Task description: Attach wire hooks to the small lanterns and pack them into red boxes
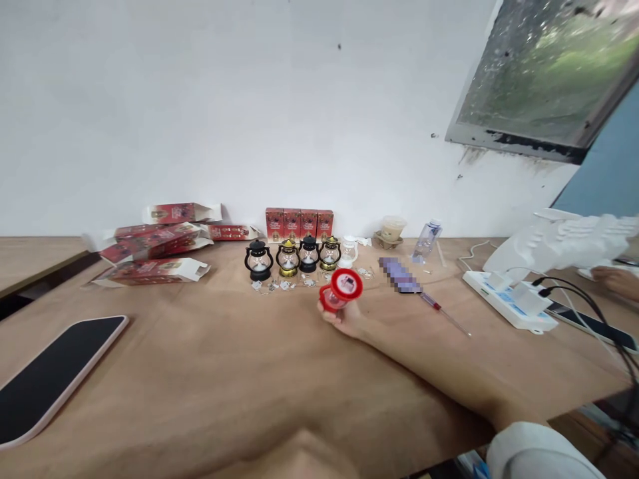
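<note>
My right hand [344, 319] reaches in from the right and is closed on a small red lantern [331, 298], whose round red base with a printed label faces the camera. At the bottom edge, my left hand [302, 456] is a blurred skin-toned shape with no fingers to be made out. Beyond the red lantern stand a black lantern [258, 261], a gold and black lantern [287, 259], more of both kinds and a white lantern [348, 251]. Small white tags [284, 285] lie in front of them.
Opened red boxes [154, 243] are piled at the back left, with upright red boxes [292, 225] by the wall. A phone [60, 376] lies left. Rightward are a cup [392, 228], a bottle [428, 239], a screwdriver [444, 314], a power strip [509, 303] and another person's hand [616, 283].
</note>
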### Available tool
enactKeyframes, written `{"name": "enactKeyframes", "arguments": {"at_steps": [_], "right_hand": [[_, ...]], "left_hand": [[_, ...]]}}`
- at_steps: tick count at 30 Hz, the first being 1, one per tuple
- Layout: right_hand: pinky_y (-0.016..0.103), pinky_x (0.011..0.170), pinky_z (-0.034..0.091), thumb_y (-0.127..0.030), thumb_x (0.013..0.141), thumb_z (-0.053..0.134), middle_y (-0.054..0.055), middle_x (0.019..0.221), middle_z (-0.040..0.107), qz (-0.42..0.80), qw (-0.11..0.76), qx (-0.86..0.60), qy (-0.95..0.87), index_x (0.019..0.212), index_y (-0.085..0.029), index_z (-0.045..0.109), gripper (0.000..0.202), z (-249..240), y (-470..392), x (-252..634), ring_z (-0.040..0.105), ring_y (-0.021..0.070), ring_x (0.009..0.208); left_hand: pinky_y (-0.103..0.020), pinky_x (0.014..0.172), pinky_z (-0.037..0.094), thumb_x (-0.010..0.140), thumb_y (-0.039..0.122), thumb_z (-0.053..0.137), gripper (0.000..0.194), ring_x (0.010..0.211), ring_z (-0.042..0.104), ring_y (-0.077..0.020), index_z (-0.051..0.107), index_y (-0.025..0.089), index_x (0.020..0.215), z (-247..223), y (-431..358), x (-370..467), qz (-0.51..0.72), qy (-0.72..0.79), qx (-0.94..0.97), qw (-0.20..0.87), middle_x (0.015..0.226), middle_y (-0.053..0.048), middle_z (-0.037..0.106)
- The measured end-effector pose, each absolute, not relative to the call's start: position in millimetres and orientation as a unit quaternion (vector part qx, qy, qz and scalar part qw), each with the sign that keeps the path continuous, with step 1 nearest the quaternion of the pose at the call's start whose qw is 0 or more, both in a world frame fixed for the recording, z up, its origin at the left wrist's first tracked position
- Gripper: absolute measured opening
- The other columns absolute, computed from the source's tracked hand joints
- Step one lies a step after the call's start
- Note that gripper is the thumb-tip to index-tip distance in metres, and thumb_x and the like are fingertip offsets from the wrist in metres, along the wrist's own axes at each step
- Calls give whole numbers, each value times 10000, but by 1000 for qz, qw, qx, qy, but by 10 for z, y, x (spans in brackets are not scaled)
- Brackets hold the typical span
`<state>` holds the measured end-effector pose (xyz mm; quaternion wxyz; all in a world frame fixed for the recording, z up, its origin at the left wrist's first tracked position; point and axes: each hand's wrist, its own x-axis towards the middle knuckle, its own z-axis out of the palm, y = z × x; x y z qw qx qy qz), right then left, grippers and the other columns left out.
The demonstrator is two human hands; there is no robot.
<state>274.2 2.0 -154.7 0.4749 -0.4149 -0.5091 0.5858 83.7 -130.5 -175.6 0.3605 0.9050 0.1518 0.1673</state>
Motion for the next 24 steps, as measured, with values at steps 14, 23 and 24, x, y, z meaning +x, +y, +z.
{"name": "enactKeyframes", "arguments": {"at_steps": [14, 23, 24], "right_hand": [[270, 608, 432, -410, 673, 578, -3, 648, 599, 557, 572, -365, -478, 659, -218, 597, 193, -1723, -311, 1910, 540, 159, 650], [268, 601, 397, -451, 767, 576, -1, 655, 607, 471, 516, -418, -581, 712, -191, 656, 278, -1724, -294, 2150, 513, 145, 611], [261, 581, 389, -464, 746, 602, -4, 637, 598, 479, 519, -416, -572, 682, -187, 645, 287, -1729, -286, 2149, 500, 139, 590]], "left_hand": [[-488, 1023, 410, 621, 487, 720, 610, 1165, 544, -299, 566, 174, 1121, -1639, -267, 551, 383, 315, 745, 446, 1200, -102, 616], [-506, 1067, 365, 587, 507, 757, 714, 1275, 458, -289, 539, 192, 1189, -1542, -321, 564, 382, 312, 730, 474, 1351, -122, 519], [-509, 1073, 356, 583, 524, 755, 731, 1278, 456, -289, 537, 195, 1199, -1529, -325, 564, 378, 314, 728, 479, 1360, -121, 511]]}}
